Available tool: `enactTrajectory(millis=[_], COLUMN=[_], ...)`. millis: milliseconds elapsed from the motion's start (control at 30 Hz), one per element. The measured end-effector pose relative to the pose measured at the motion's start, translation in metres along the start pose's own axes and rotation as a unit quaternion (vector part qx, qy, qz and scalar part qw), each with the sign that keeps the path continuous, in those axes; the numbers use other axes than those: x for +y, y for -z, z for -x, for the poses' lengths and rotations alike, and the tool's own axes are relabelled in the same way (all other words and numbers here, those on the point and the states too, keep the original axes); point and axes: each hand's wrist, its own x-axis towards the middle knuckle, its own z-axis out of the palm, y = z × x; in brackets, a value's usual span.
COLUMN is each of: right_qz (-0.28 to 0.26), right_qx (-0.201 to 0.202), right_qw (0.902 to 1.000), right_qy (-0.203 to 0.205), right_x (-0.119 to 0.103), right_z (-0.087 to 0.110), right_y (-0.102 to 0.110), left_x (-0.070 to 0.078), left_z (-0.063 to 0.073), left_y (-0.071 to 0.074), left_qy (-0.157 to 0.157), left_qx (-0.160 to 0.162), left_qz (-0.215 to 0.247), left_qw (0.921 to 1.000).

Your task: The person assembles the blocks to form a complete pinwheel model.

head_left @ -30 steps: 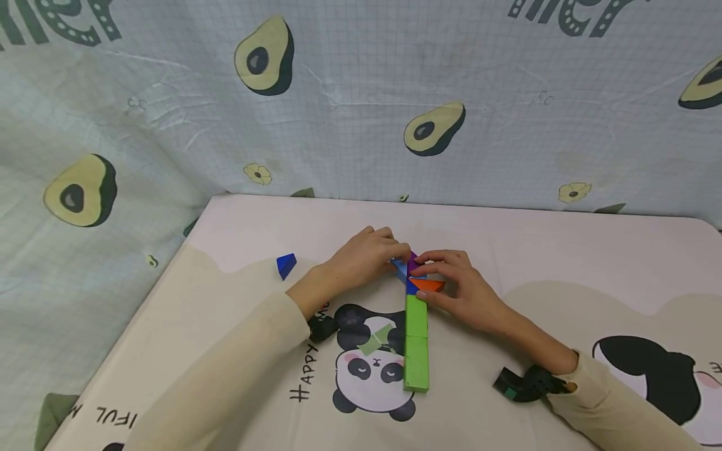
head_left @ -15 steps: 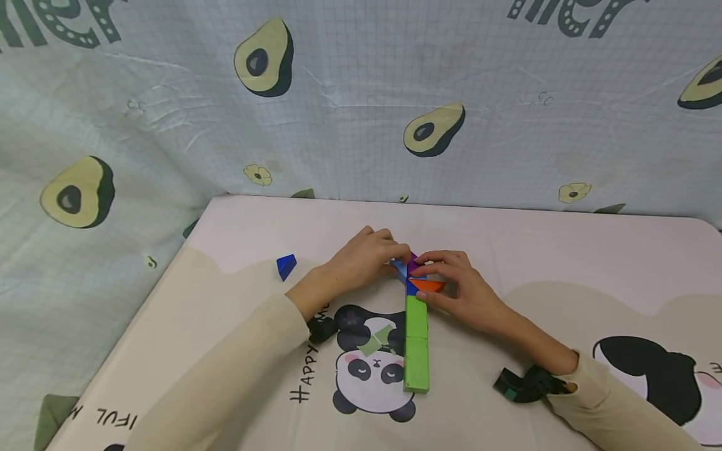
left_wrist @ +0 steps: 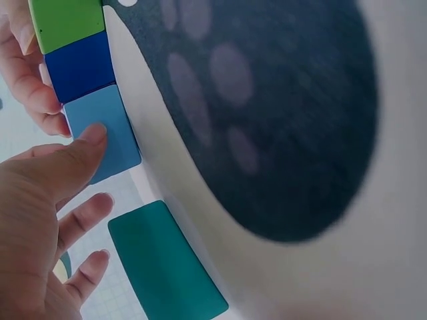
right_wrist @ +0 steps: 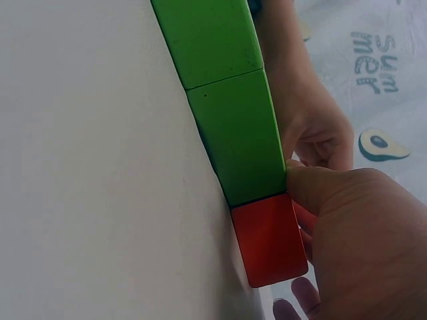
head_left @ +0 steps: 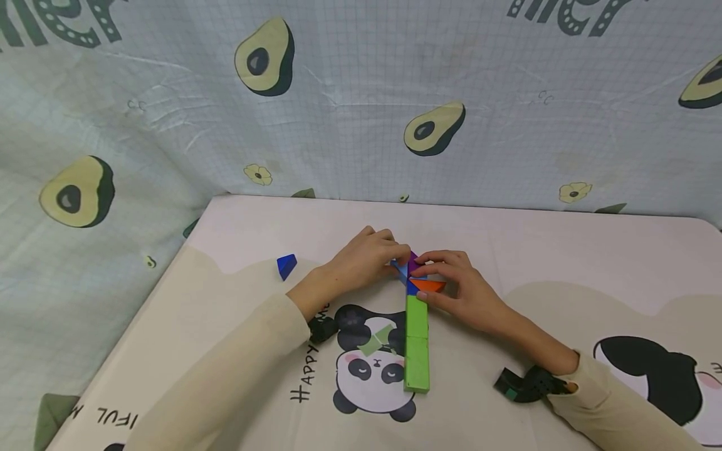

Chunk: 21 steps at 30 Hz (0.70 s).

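Note:
In the head view a row of toy blocks runs away from me, starting with green blocks (head_left: 417,344). At its far end a dark blue block (head_left: 412,289), an orange triangular block (head_left: 427,285), a purple block (head_left: 413,264) and a light blue block (head_left: 400,270) meet closely. My left hand (head_left: 369,260) pinches the light blue block, its thumb flat on the face in the left wrist view. My right hand (head_left: 468,294) curls round the orange block, thumb at the green block's far corner, fingertips by the purple one. The fingers partly hide this end.
A blue triangular block (head_left: 286,267) lies alone to the left. In the left wrist view a teal block (left_wrist: 167,263) stands apart, just beyond the left fingers. A panda-printed cloth (head_left: 479,388) covers the table, and an avocado-printed sheet (head_left: 350,125) hangs behind.

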Motion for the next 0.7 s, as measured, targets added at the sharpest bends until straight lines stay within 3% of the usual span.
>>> enactTrajectory(millis=[700], right_qz=[-0.002], right_qx=[-0.002], right_qw=[1.0], right_qy=[-0.006], right_x=[-0.0001], right_z=[0.0018], right_y=[-0.0002], left_x=[0.0041], left_z=[-0.0012], left_y=[0.0], left_qy=[-0.001], left_qx=[-0.02], left_qz=[-0.038], left_qw=[0.9991])
